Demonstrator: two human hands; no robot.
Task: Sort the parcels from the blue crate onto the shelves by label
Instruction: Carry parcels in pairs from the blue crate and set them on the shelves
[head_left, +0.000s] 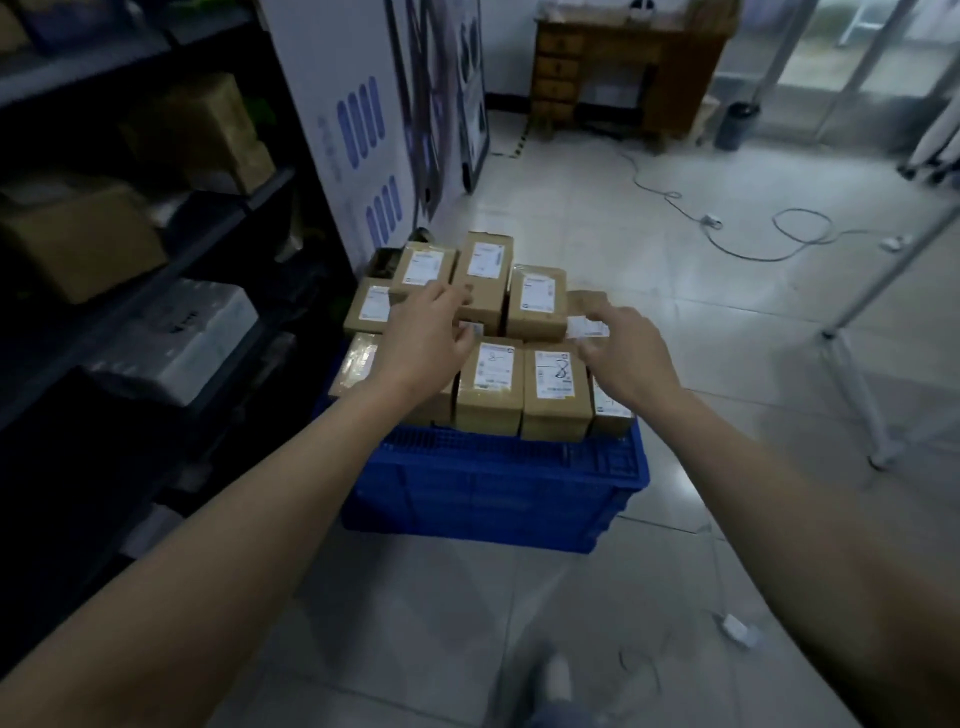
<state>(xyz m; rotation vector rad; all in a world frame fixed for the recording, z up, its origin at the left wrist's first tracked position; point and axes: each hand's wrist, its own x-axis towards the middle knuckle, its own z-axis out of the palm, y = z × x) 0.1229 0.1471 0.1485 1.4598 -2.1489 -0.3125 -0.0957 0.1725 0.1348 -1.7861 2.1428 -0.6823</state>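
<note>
Two bare arms are reaching fwd from frame bottom. L hand (426, 332) is hovering, fingers loosely spread; R hand (626, 353) is curling over labelled parcels (556, 384) w/ nothing gripped. Parcels are sitting heaped in blue crate (493, 499), frame centre; dark shelves (130, 249) are standing upper left.

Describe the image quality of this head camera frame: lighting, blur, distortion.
Head view: dim overall, the shelves at left nearly black, daylight only at the far windows; wide-angle bending curves the shelf edges and stretches the forearms; motion blur softens the left hand, right hand and the parcel labels, so the print is unreadable; the blue crate stays fairly sharp; the floor tiles show soft glare.
</note>
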